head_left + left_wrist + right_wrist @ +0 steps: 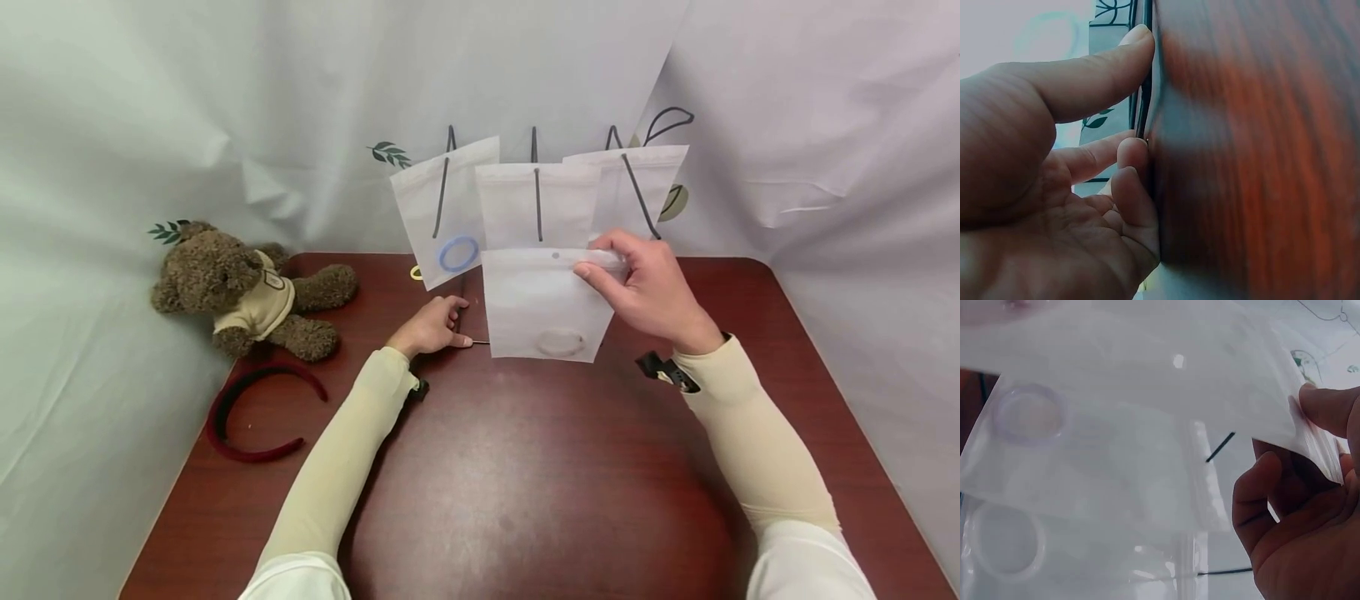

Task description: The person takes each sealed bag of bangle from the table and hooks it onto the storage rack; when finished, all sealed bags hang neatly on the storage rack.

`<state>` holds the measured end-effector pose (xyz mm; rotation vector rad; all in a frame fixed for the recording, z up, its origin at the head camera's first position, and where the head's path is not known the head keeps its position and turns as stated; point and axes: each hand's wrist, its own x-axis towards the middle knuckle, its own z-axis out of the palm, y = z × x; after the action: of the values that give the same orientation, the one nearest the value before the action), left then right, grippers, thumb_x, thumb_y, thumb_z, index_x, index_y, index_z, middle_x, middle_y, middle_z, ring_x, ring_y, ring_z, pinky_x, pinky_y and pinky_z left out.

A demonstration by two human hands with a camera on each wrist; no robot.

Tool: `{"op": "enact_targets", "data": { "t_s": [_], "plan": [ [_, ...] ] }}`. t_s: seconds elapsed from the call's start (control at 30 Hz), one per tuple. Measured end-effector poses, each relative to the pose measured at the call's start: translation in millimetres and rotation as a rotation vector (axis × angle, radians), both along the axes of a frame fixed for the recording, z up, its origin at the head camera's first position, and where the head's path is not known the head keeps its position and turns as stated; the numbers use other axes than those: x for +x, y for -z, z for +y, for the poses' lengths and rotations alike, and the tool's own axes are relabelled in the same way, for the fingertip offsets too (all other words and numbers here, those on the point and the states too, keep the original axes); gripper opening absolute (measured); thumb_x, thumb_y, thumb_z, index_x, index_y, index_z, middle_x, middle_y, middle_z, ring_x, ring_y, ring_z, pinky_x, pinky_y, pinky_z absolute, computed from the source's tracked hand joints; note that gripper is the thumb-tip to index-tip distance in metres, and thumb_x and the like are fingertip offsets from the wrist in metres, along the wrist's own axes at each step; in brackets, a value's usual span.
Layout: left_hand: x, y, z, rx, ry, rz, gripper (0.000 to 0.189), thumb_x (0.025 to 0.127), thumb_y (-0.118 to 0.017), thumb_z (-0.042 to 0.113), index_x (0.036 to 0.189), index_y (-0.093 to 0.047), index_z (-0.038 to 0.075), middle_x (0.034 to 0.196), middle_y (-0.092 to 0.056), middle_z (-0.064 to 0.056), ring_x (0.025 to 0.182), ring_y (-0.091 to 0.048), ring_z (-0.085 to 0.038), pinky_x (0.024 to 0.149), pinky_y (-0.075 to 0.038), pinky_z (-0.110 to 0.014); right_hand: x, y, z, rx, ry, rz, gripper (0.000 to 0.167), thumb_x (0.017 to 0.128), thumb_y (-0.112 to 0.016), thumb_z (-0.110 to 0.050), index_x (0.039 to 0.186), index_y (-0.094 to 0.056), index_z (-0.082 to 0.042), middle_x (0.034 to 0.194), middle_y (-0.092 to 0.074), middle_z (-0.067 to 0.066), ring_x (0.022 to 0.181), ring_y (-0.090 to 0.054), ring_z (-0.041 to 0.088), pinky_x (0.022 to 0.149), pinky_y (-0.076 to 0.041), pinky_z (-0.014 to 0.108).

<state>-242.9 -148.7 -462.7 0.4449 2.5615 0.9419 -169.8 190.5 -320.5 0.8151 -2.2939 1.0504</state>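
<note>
My right hand (648, 287) pinches the top corner of a frosted zip bag (525, 300) between thumb and fingers. A pale ring-shaped bangle (561, 342) shows through near its bottom. Behind it, similar bags hang on dark metal prongs (537, 204): a left bag (416, 196) with a blue bangle (458, 253), a middle bag (506, 200) and a right bag (600, 171). Low on the table, my left hand (431, 325) holds the thin black base rod (1146, 94) of the rack, thumb on one side and curled fingers on the other.
A brown teddy bear (213, 267) in a cream shirt leans at the back left. In front of it lies a dark red headband (225, 408). A yellow ring (417, 272) peeks out behind the left bag. White curtain (525, 67) surrounds the reddish-brown table (525, 483).
</note>
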Motion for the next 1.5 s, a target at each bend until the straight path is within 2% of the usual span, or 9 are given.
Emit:
{"op": "enact_targets", "data": {
  "t_s": [0.2,0.5,0.77,1.03,1.23,1.33,1.5],
  "plan": [
    [-1.4,0.7,0.7,-0.008,0.003,0.006,0.075,0.092,-0.084,0.019,0.156,-0.046,0.004,0.130,-0.054,-0.020,0.112,-0.054,-0.031,0.103,-0.047,-0.046,-9.3,-2.6,-12.7,0.006,0.003,0.002,0.013,0.095,-0.079,-0.011,0.095,-0.069,-0.003,0.080,-0.071,0.006,0.065,-0.054,0.012,0.061,-0.041,0.021],
    [-0.2,1.7,0.7,-0.016,-0.006,-0.004,0.076,0.093,-0.083,0.019,0.157,-0.045,0.005,0.131,-0.053,-0.019,0.112,-0.053,-0.030,0.102,-0.046,-0.045,-19.4,-1.8,-21.8,-0.006,0.060,-0.003,0.015,0.098,-0.076,-0.018,0.099,-0.069,-0.004,0.084,-0.072,0.009,0.064,-0.056,0.015,0.059,-0.040,0.023],
    [0.4,1.8,1.9,-0.011,-0.005,-0.005,0.076,0.092,-0.084,0.021,0.156,-0.046,0.006,0.129,-0.053,-0.019,0.112,-0.053,-0.031,0.102,-0.046,-0.046,-33.8,-0.8,-24.9,-0.005,0.068,-0.020,0.017,0.101,-0.073,-0.018,0.102,-0.069,-0.002,0.090,-0.075,0.012,0.067,-0.060,0.017,0.061,-0.043,0.022],
    [0.0,2.7,0.3,-0.013,-0.009,0.006,0.076,0.092,-0.084,0.020,0.157,-0.045,0.005,0.131,-0.054,-0.020,0.114,-0.055,-0.032,0.103,-0.047,-0.046,-53.7,-2.0,-25.3,0.004,0.085,0.021,0.021,0.103,-0.070,-0.019,0.106,-0.069,0.001,0.091,-0.074,0.015,0.061,-0.043,0.018,0.065,-0.036,0.028],
    [-0.6,3.0,-0.4,0.001,-0.021,-0.005,0.077,0.092,-0.084,0.019,0.156,-0.046,0.004,0.131,-0.054,-0.020,0.115,-0.055,-0.032,0.105,-0.047,-0.047,-66.9,-3.5,-27.5,0.013,0.102,0.048,0.022,0.102,-0.071,-0.018,0.106,-0.068,0.003,0.095,-0.074,0.018,0.063,-0.044,0.019,0.067,-0.038,0.030],
    [-0.6,2.6,-0.2,0.003,-0.024,-0.002,0.077,0.091,-0.085,0.020,0.156,-0.046,0.004,0.131,-0.054,-0.020,0.115,-0.055,-0.032,0.105,-0.047,-0.047,-73.6,-3.5,-28.7,0.013,0.120,0.067,0.021,0.103,-0.070,-0.018,0.107,-0.068,0.002,0.092,-0.074,0.017,0.059,-0.041,0.018,0.064,-0.037,0.031],
    [-0.8,1.8,0.1,-0.003,-0.011,-0.002,0.077,0.091,-0.085,0.021,0.156,-0.046,0.004,0.129,-0.054,-0.019,0.114,-0.055,-0.031,0.103,-0.046,-0.045,-84.7,-1.7,-28.6,-0.004,0.147,0.112,0.023,0.102,-0.071,-0.021,0.106,-0.069,0.002,0.096,-0.075,0.019,0.058,-0.042,0.018,0.065,-0.038,0.032]
  ]
}}
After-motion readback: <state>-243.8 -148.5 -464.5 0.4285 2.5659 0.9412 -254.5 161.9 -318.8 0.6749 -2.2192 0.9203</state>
